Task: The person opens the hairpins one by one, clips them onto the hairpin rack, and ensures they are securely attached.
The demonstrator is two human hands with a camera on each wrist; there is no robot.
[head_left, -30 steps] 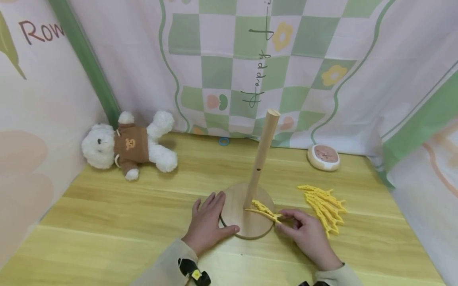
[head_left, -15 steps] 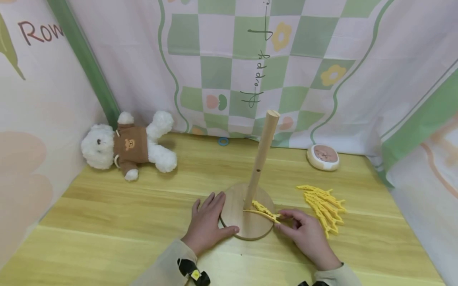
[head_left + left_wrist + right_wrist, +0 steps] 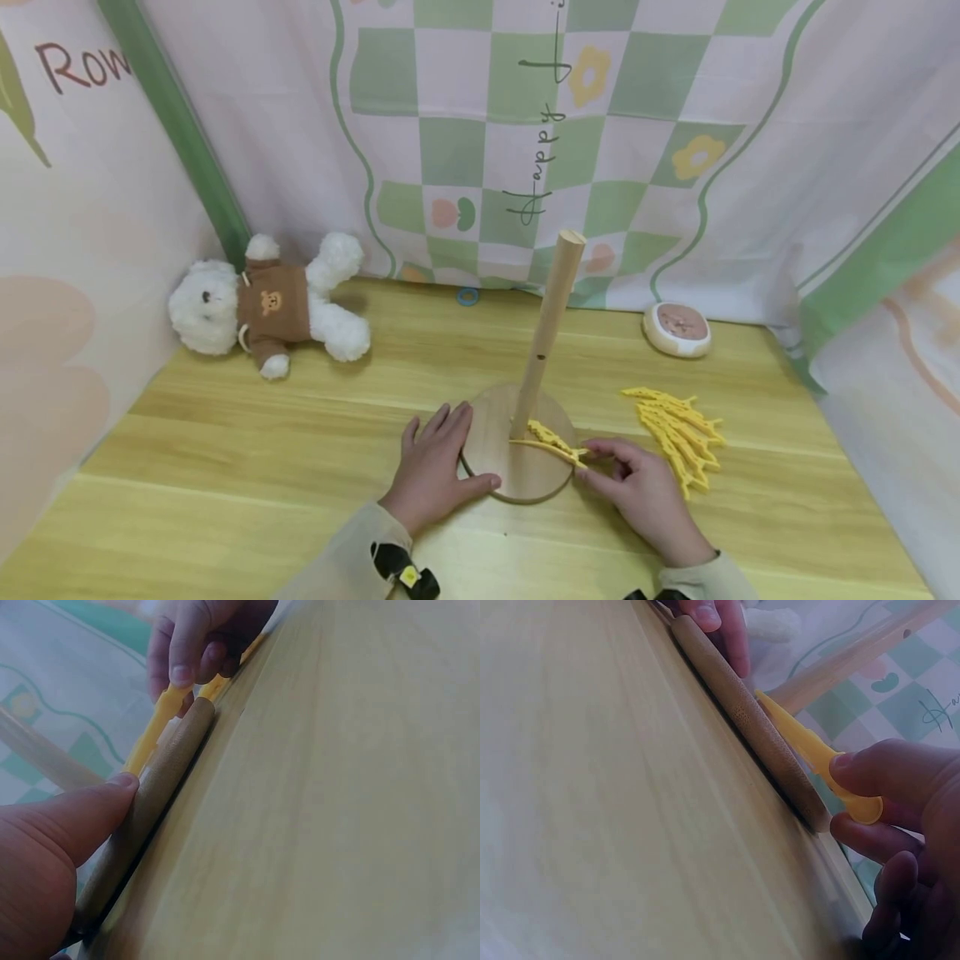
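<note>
A round wooden base with an upright, slightly leaning wooden post stands on the table. My left hand rests on the base's left rim, thumb across the near edge and fingers extended. Between thumb and fingers, my right hand pinches the outer end of a thin, tapering yellow plastic piece with a notched strip. Its narrow end lies over the base near the foot of the post. In the right wrist view, the yellow piece slants above the rim; whether it touches the base cannot be told.
Several more jagged yellow pieces lie fanned out right of the base. Farther back are a round-cornered white device, a blue ring and a white plush toy in a brown top. Patterned curtains hang behind the table.
Over the last second almost nothing differs. Both hands keep their places, and the yellow piece stays over the base with at most a tiny shift.
</note>
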